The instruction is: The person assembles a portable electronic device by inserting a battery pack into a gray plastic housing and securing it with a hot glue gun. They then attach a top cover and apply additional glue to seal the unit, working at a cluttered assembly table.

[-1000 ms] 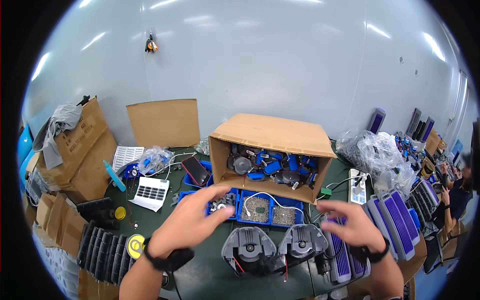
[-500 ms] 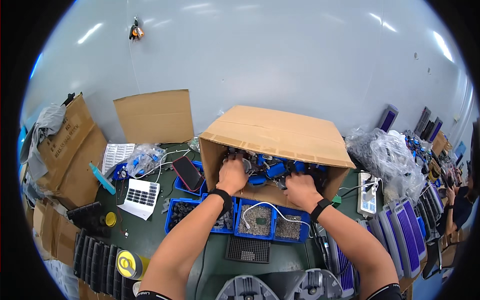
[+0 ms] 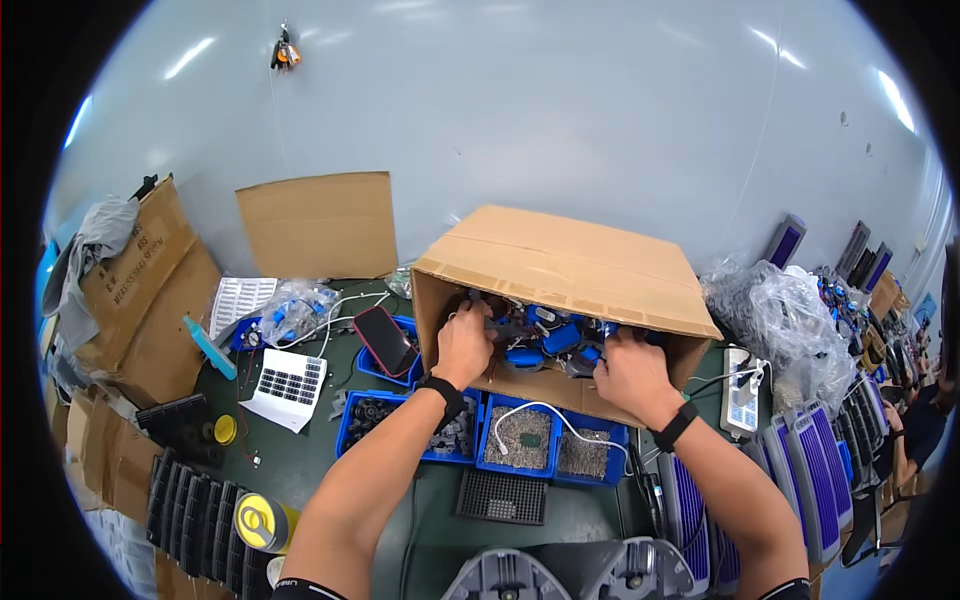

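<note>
A cardboard box (image 3: pixel 570 255) lies on its side, its opening toward me. Inside is a jumble of blue cylindrical parts (image 3: pixel 562 338) with dark and grey pieces among them. My left hand (image 3: pixel 464 346) reaches into the left part of the opening, fingers curled at the pile with their tips partly hidden. At the right side of the pile my right hand (image 3: pixel 634 374) is bent closed, a bit of blue showing by its fingers. What either hand grips cannot be made out. Each wrist wears a black band.
Blue bins (image 3: pixel 519 440) of small metal and grey parts stand before the box, a white cable across them. A phone (image 3: pixel 385 341) rests on another bin. Purple-grey slatted parts (image 3: pixel 800 480) and a power strip (image 3: pixel 740 392) are right; a yellow-lidded can (image 3: pixel 262 522) is near left.
My right hand has shifted right along the pile inside the box. The left hand has moved slightly left against the box. The whole view has swung a little.
</note>
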Action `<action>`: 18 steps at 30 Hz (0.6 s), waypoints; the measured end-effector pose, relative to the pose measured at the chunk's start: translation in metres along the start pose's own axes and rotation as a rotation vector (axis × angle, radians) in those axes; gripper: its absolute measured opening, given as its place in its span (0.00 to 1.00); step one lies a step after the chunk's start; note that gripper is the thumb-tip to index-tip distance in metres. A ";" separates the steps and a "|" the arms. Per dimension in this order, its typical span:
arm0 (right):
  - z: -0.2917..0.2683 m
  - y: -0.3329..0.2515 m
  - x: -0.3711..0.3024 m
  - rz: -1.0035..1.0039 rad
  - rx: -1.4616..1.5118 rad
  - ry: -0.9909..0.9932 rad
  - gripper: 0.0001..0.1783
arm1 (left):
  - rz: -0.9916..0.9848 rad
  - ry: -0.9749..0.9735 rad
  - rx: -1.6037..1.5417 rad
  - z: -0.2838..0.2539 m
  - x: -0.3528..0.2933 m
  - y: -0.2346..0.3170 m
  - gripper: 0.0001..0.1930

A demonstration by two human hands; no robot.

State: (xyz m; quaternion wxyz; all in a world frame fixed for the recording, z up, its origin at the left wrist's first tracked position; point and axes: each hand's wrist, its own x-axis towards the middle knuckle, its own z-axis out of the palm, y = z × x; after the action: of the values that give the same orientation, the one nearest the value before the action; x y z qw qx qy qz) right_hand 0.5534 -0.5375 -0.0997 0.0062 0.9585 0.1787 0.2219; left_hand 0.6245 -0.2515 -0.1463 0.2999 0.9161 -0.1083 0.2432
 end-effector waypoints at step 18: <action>-0.139 -0.011 -0.228 0.772 1.618 0.284 0.08 | 0.165 -0.265 0.283 -0.176 -0.320 0.043 0.15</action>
State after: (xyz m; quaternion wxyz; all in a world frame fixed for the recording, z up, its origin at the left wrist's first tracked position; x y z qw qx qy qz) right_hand 0.2987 -0.6152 -0.0720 -0.7659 0.6270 -0.0544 0.1314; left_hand 0.2678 -0.1625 -0.1647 0.1305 0.9611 -0.1862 0.1570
